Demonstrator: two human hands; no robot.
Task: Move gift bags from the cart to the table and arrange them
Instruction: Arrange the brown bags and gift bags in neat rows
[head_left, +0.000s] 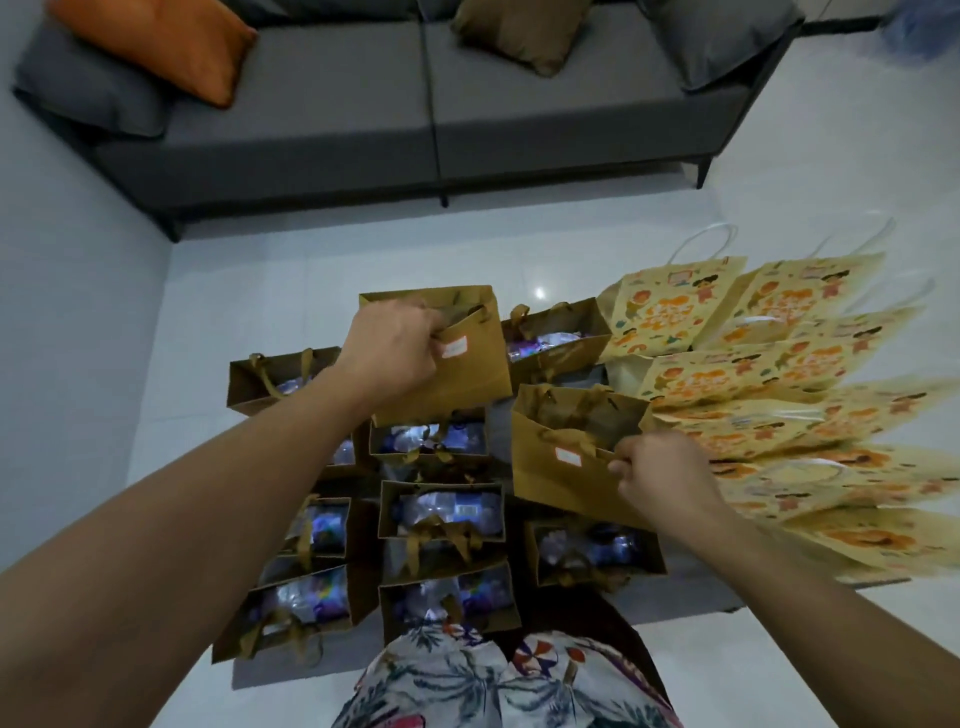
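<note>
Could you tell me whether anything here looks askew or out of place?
Nothing is spilled or damaged. Only the two brown bags held by the left hand and right hand tilt above the upright rows, and the printed bags lie flat, fanned out at right.

Both forearms are bare with no sleeves, watch or rings showing on the left hand (387, 353) or the right hand (662, 475), and below them hang loose white shorts (498, 680) printed with dark palm fronds and red-orange beach balls.

Open floor (311, 260) beyond packed brown bags (441, 514); patterned bags (779, 395) crowding right.
</note>
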